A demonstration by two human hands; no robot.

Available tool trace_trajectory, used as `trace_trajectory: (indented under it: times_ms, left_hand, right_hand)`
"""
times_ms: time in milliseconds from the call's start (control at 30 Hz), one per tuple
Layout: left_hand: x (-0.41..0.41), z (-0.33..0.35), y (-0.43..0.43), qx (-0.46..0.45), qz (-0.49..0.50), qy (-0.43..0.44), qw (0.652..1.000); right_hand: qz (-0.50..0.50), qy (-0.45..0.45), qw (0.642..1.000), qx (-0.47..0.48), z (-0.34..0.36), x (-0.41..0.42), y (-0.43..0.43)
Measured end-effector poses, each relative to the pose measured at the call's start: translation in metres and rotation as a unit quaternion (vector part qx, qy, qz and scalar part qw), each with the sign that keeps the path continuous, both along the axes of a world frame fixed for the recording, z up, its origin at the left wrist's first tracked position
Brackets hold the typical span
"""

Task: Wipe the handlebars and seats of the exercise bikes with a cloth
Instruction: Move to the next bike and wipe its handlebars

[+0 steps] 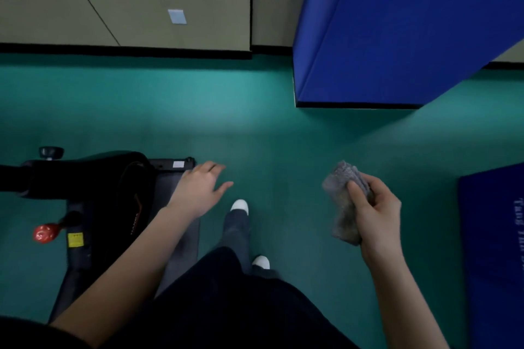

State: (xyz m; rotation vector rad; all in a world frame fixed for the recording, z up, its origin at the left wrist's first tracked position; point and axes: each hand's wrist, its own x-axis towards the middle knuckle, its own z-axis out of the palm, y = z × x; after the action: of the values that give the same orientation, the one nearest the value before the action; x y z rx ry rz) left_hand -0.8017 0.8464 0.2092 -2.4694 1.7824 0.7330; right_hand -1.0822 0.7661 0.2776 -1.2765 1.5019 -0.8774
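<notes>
A black exercise bike (93,193) stands at the lower left, its dark seat (85,176) seen from above, with a red knob (45,232) and a black adjuster knob (51,152) on the frame. My left hand (201,190) hovers open just right of the seat, fingers spread, holding nothing. My right hand (377,212) is off to the right over the floor, closed around a folded grey cloth (346,204). The bike's handlebars are out of view.
Green floor (198,116) spreads ahead. A tall blue padded mat (397,31) stands at the upper right, and another blue mat (493,249) lies at the right edge. Olive wall panels (141,17) with a black baseboard run along the back. My feet in white shoes (241,205) are below.
</notes>
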Motion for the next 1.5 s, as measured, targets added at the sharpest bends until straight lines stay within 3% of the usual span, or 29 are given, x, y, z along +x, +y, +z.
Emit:
trace_trajectory:
  times_ms: [367,733,1133,1500]
  left_hand:
    - [0.104,0.023,-0.11,-0.051,0.063,-0.005,0.997]
    - [0.154,0.04,-0.234,-0.086,0.079,-0.026,0.993]
    - [0.183,0.047,-0.348,-0.101,0.252,-0.033,0.962]
    - [0.287,0.04,-0.38,-0.094,0.375,-0.019,0.922]
  right_hand:
    - [0.137,-0.012,0.99,-0.031,0.026,0.156,-0.137]
    - [0.138,-0.027,0.99,-0.009,0.018,0.194,-0.277]
    - [0.312,-0.007,0.949,-0.044,0.027,0.285,-0.466]
    - [0.399,-0.034,0.916,-0.031,0.022,0.43,-0.522]
